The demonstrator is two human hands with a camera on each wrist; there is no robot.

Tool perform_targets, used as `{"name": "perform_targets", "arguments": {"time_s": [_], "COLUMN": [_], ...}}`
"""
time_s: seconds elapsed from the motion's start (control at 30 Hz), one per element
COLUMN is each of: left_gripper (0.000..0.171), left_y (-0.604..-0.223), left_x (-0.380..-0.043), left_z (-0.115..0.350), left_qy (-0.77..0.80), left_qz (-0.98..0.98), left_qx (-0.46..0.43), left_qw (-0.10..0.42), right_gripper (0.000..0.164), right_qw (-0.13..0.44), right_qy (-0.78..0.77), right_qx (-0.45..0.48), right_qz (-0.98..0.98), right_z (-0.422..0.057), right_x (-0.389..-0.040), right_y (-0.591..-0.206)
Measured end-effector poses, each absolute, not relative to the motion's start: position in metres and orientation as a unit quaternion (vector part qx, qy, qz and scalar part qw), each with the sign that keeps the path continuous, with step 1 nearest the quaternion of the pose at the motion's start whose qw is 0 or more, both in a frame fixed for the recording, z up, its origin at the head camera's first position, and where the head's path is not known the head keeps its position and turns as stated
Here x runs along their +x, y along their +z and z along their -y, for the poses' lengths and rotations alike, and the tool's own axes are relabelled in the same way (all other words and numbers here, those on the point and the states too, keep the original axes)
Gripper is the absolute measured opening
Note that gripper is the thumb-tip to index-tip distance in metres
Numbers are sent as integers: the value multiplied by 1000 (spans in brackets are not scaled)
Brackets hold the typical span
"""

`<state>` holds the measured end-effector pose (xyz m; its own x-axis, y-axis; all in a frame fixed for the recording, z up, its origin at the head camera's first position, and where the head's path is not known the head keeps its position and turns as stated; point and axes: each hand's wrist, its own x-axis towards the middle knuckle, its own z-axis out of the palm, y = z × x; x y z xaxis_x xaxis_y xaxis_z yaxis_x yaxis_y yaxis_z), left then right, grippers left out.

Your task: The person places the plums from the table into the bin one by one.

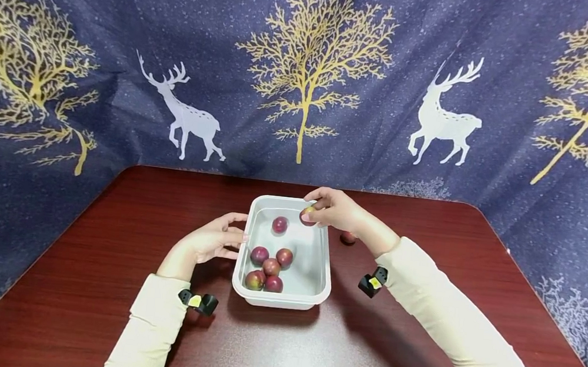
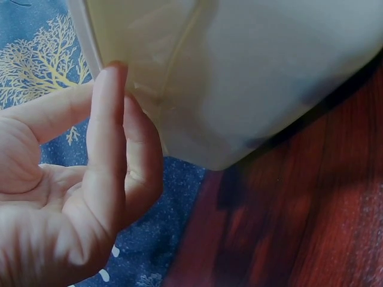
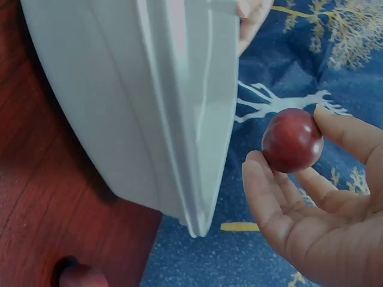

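Observation:
My right hand (image 1: 335,210) pinches a plum (image 3: 292,140) between thumb and fingertips, over the far right corner of a white plastic box (image 1: 312,268). In the head view this plum shows a yellow-green patch; in the right wrist view it looks dark red. My left hand (image 1: 215,240) is at the left wall of the box, fingertips right at the rim. Inside, one plum (image 1: 279,224) sits apart toward the far end, and several more plums (image 1: 272,267) cluster at the near left. Another plum (image 1: 348,238) lies on the table right of the box, partly covered by my right forearm.
The dark red wooden table (image 1: 103,283) extends on both sides of the box. Behind its far edge hangs a blue cloth (image 1: 255,144) printed with white deer and yellow trees. Black wrist cameras (image 1: 372,282) are strapped to both wrists.

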<state>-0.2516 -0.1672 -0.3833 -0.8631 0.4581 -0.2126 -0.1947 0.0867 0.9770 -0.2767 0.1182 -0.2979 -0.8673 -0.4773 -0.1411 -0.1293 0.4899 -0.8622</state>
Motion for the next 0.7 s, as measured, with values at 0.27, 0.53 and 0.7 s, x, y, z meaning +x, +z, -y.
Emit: {"name": "perform_targets", "arguments": {"time_s": [0.27,0.53,0.7], "left_gripper": [63,62,62], "left_y": [-384,-383,-382], "left_x": [-252,-251,-251], "left_z": [166,165,165], "left_qy": [674,673,672], "left_qz": [-690,-693,-695], "left_qx": [99,97,93], "left_qw": [243,241,238], "right_gripper": [47,48,47], "right_qw": [217,230,223], "right_qy": [-434,-417,-401], "right_qx": [-173,-182,-211], "right_qz": [-857,-860,-863], "right_z": [-106,-94,-88], "right_x": [-285,-288,-286], "right_y": [-314,-328,-334]}}
